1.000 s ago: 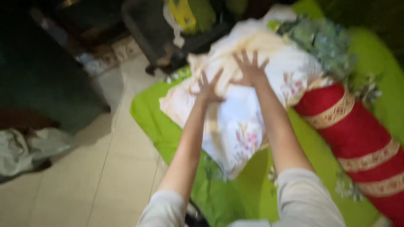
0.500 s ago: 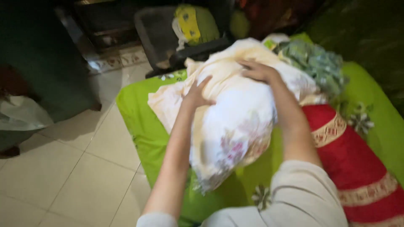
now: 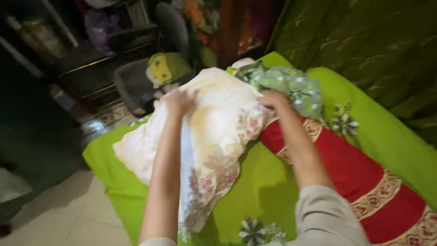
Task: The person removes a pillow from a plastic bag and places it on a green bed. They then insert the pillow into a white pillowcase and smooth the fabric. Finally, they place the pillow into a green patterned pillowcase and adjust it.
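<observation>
Cream-white pillow point(image 3: 214, 132) with faded pink floral print and a limp, loose cover lies on the lime-green bedsheet point(image 3: 268, 182), left of the red bolster point(image 3: 359, 182), left hand point(image 3: 180, 101) and right hand point(image 3: 271, 99) both gripping its far end.

**Clearance around the white pillow**

White floral pillow point(image 3: 214, 132) fills the middle of the green bed sheet point(image 3: 264, 182). Right of the pillow: red bolster point(image 3: 359, 173) lies touching it, blocking that side. Behind the pillow, right: crumpled green-patterned cloth point(image 3: 287, 86) sits against it. Behind the pillow, left: grey chair point(image 3: 136, 82) with a yellow-green cushion point(image 3: 166, 68) stands just beside the bed edge. Open sheet shows in front of the pillow, between it and the bolster. Left of the pillow: a strip of sheet, then tiled floor point(image 3: 59, 214).
</observation>
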